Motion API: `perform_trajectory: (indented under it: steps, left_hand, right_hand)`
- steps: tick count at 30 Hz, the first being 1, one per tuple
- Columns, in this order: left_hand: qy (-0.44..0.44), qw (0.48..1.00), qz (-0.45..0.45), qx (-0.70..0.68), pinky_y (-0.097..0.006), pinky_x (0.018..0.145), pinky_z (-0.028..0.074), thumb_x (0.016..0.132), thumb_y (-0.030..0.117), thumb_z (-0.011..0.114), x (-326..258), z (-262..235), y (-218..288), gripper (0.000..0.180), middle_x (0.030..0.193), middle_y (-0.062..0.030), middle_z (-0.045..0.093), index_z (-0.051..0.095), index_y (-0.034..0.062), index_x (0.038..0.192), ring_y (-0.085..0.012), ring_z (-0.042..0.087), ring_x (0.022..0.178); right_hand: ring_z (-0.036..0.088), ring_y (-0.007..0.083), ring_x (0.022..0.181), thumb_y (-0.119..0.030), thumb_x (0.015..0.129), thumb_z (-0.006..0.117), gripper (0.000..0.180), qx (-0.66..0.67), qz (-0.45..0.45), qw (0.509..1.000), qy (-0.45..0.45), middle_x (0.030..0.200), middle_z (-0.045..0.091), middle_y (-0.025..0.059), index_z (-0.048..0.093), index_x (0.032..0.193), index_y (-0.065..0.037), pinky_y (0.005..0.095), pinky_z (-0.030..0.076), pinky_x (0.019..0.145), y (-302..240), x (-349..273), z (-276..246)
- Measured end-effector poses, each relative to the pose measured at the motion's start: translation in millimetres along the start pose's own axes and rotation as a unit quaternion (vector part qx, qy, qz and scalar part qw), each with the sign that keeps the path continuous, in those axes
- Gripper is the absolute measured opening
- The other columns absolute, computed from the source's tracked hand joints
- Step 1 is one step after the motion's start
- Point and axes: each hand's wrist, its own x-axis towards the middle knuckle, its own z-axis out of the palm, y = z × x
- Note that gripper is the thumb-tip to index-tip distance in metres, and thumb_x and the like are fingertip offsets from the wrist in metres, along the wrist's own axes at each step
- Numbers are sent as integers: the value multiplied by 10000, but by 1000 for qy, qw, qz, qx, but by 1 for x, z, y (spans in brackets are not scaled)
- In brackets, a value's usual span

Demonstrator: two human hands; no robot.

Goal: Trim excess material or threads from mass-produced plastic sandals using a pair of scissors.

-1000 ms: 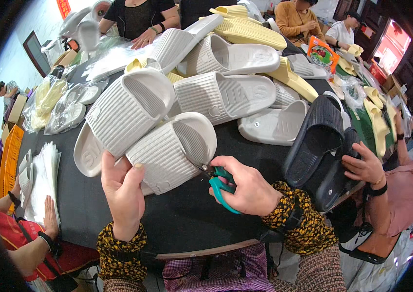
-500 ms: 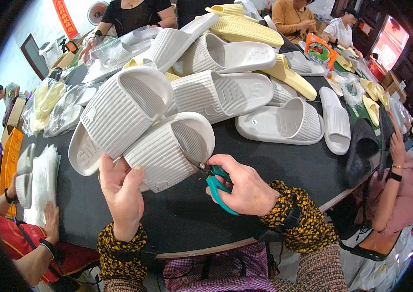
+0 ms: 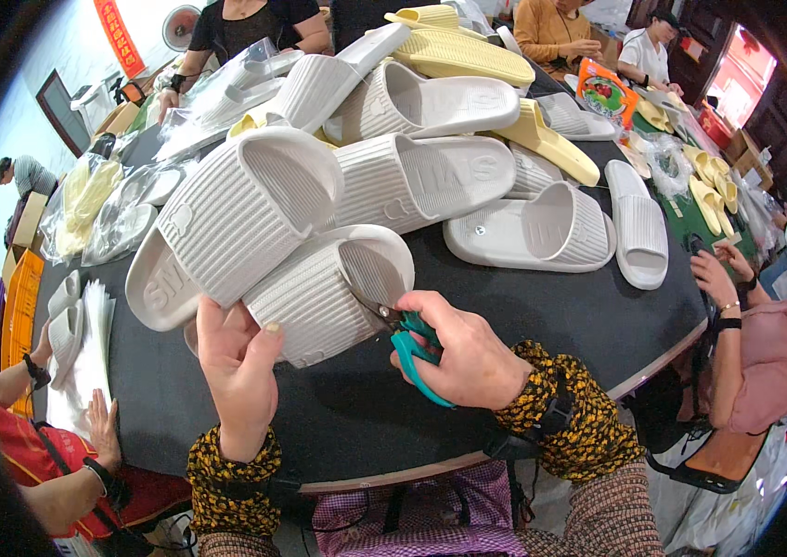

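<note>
The left grip (image 3: 239,371) pinches a grey slipper (image 3: 327,290), likely light, springy, best held by its strap (image 3: 293,308); right of it, the right grip (image 3: 470,360) clasps scissors (image 3: 403,345).

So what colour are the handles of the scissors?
The scissor handles are teal green, showing best in the head view.

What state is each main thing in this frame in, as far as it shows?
Left hand: closed on the front gray slipper.
Right hand: closed around the teal-handled scissors.
Front gray slipper: held tilted.
Teal-handled scissors: blades at the slipper's strap opening; how far apart is unclear.
Rightmost gray slipper: lying on the black table.
Yellow slippers at left: inside clear plastic.
</note>
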Motion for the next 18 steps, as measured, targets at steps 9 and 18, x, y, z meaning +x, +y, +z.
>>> perform_trajectory:
  steps: [9, 18]
  left_hand:
    - [-22, 1000, -9, -3, -369, 1030, 360, 793, -107, 465, -2, 1, -3, 664, 1327, -245, 445, 200, -56, 1400, -277, 469, 1227]
    - [-8, 1000, -20, -6, -372, 1035, 350, 776, -110, 465, -2, 3, -3, 675, 1320, -241, 454, 213, -44, 1399, -276, 469, 1227]
  right_hand:
    - [681, 297, 759, -132, 813, 656, 424, 45, 16, 999, 5, 822, 631, 179, 434, 1156, -16, 380, 543, 651, 2, -1, -2]
    - [682, 183, 727, -60, 824, 659, 408, 14, -4, 1000, 8, 786, 655, 106, 432, 1154, 15, 309, 538, 666, 4, -1, -2]
